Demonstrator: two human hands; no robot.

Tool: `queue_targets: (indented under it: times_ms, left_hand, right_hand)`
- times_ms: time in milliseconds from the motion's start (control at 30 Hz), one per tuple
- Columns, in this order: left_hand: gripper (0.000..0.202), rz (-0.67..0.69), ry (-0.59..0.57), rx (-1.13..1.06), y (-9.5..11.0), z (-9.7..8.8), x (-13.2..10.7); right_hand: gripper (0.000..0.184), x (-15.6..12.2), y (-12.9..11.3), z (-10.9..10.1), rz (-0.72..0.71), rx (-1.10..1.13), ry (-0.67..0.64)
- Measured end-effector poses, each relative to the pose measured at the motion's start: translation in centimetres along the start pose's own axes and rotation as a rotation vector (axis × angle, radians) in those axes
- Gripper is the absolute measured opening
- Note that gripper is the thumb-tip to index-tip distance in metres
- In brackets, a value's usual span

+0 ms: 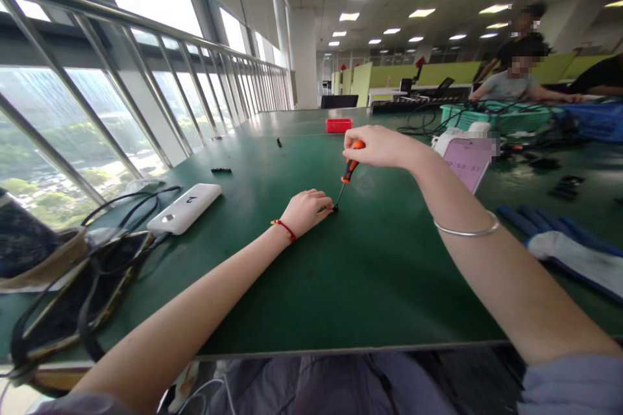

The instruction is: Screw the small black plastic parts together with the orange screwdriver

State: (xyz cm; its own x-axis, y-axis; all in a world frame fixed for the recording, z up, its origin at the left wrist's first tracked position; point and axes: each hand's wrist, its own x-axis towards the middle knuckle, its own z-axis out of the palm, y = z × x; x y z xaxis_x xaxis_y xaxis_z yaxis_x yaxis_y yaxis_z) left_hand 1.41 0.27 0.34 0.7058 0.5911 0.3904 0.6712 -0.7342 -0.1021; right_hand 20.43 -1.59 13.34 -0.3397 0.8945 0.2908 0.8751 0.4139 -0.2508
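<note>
My right hand (374, 146) is closed around the orange and black handle of a screwdriver (348, 172). The shaft slants down and left, and its tip meets a small black part (335, 208) on the green table (292, 298). My left hand (309, 211) rests on the tabletop, its thumb and fingertips pinching that black part from the left. The part is too small for me to make out its kind. A red bracelet circles my left wrist, a silver bangle my right forearm.
Beyond my hands sits a red tray (339, 125). A white power bank (185, 209) with cables lies left, near black pieces (221, 170). To the right are a phone (466, 161), gloves (569, 246), a green basket (506, 118) and a blue basket (596, 122). Several people are at the far right.
</note>
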Motion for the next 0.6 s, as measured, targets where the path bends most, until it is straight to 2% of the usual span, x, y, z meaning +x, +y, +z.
queue_targets:
  times_ms: [100, 133, 233, 333, 433, 533, 600]
  left_hand:
    - [0.022, -0.009, -0.002, -0.006, 0.04, -0.05, -0.01]
    - [0.022, -0.01, 0.0, -0.006, 0.04, -0.06, -0.02]
    - [0.022, -0.008, 0.003, -0.007, 0.02, -0.05, -0.03]
    - [0.021, -0.011, -0.002, -0.011, 0.01, -0.04, -0.06]
    - [0.02, -0.013, -0.008, -0.01, 0.04, -0.08, -0.09]
    - [0.02, 0.001, -0.014, 0.003, 0.13, -0.22, -0.08]
    - [0.021, 0.016, -0.024, 0.024, 0.23, -0.35, -0.06]
  right_hand:
    - [0.031, -0.07, 0.02, 0.16, 0.036, -0.014, -0.006]
    - [0.031, -0.04, 0.08, 0.22, 0.035, -0.014, 0.003]
    - [0.016, 0.11, 0.34, 0.28, -0.005, 0.008, 0.027]
    - [0.025, 0.09, 0.32, 0.14, -0.053, 0.038, 0.022]
    - [0.012, -0.04, -0.11, 0.08, -0.018, 0.032, -0.009]
    - [0.034, -0.06, -0.47, 0.21, 0.05, 0.039, -0.021]
    - [0.033, -0.02, -0.47, 0.3, 0.036, 0.056, -0.013]
